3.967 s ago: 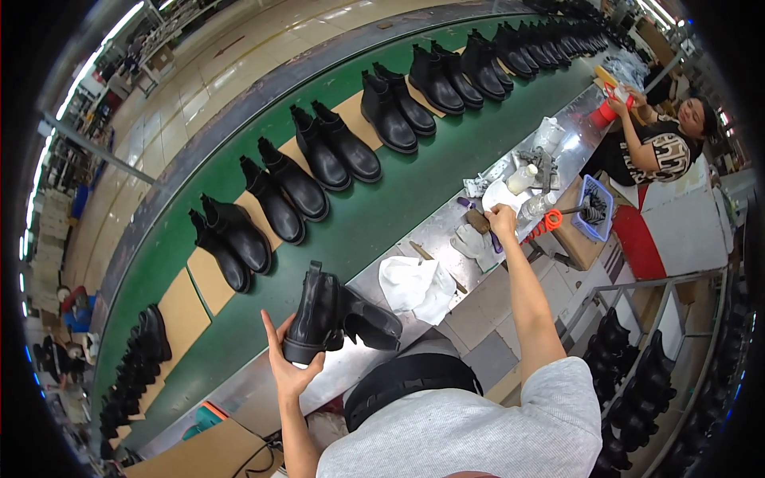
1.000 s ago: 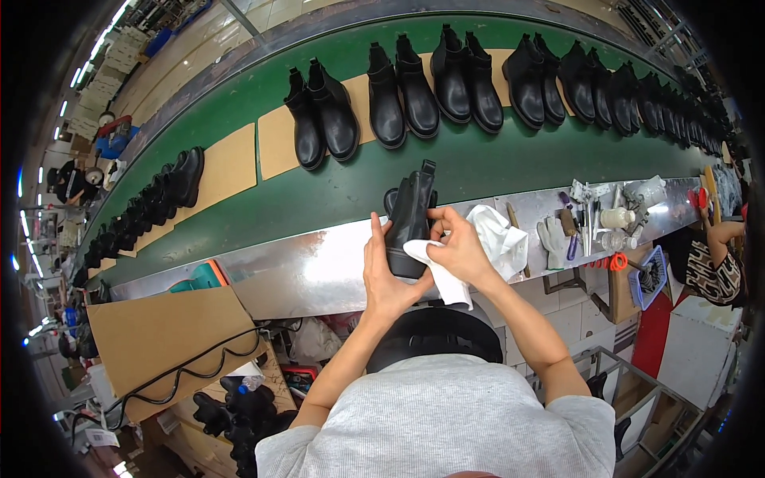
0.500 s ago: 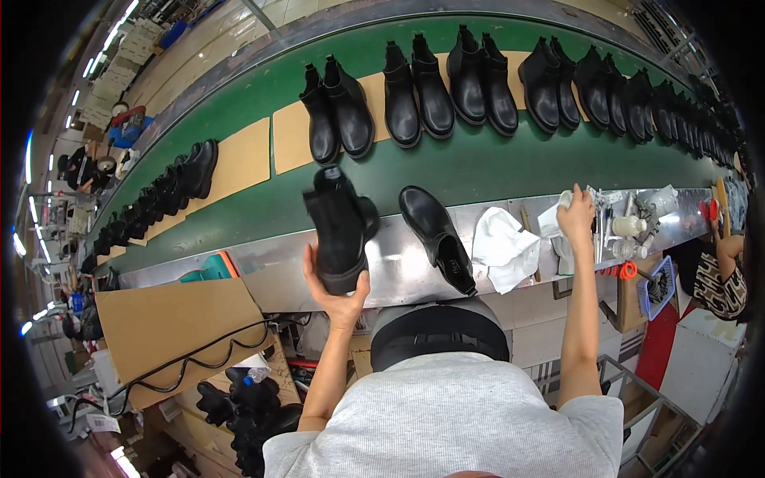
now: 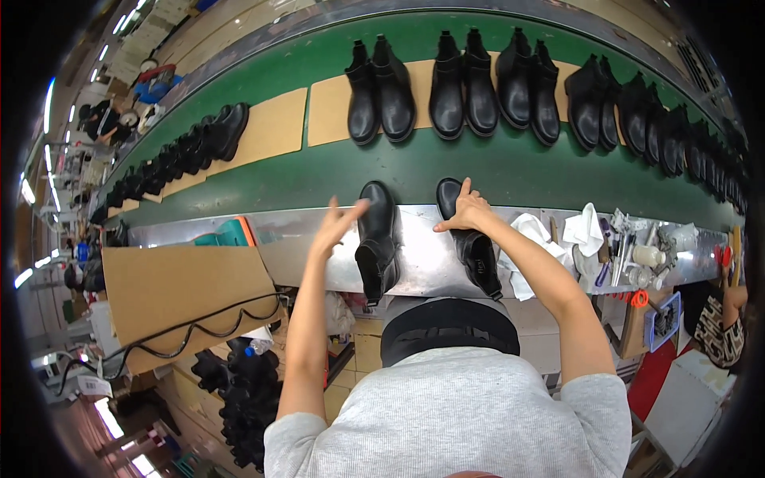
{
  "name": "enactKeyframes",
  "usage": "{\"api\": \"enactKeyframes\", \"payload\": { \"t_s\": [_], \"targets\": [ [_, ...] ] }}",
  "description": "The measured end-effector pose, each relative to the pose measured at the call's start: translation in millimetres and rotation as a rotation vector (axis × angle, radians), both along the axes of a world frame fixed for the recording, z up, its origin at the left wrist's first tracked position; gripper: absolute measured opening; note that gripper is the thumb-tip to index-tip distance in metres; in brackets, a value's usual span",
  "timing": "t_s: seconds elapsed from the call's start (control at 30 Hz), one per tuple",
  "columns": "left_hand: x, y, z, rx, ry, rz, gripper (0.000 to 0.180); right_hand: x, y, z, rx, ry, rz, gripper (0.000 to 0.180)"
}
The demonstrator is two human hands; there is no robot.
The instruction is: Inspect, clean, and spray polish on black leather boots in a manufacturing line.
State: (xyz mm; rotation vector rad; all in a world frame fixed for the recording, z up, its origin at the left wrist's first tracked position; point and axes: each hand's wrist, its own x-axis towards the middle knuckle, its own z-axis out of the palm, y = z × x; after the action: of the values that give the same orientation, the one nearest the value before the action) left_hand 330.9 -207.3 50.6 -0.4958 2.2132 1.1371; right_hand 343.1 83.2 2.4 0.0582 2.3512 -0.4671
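Observation:
Two black ankle boots stand side by side on the metal strip in front of me, toes pointing away. My left hand (image 4: 338, 228) is just left of the left boot (image 4: 377, 231), its fingers spread and a fingertip at the boot's upper. Over the instep of the right boot (image 4: 480, 259) lies my right hand (image 4: 472, 212), thumb and forefinger stretched apart. It covers part of that boot, and whether it presses on the leather I cannot tell. Neither hand is wrapped round a boot.
Pairs of black boots (image 4: 448, 92) line the green belt (image 4: 335, 177) on cardboard sheets. White cloths (image 4: 584, 229), small bottles (image 4: 647, 256) and tools lie on the right. A cardboard panel (image 4: 187, 299) and black cable are at left. Another person's arm (image 4: 735, 299) shows far right.
The boot that my left hand held up now stands on the metal strip, and that hand has let go. My right hand has moved left from the cloth and tools to the other boot.

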Motion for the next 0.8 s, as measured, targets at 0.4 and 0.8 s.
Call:
{"api": "enactKeyframes", "payload": {
  "t_s": [0.4,0.8],
  "targets": [
    [-15,-11,-75,-0.006,0.238,-0.063,0.114,0,25,-9,-0.106,0.161,-0.253,0.105],
    [8,27,2,1.017,0.121,0.392,0.055,42,52,41,-1.627,-0.203,-0.797,0.045]
  ]
}}
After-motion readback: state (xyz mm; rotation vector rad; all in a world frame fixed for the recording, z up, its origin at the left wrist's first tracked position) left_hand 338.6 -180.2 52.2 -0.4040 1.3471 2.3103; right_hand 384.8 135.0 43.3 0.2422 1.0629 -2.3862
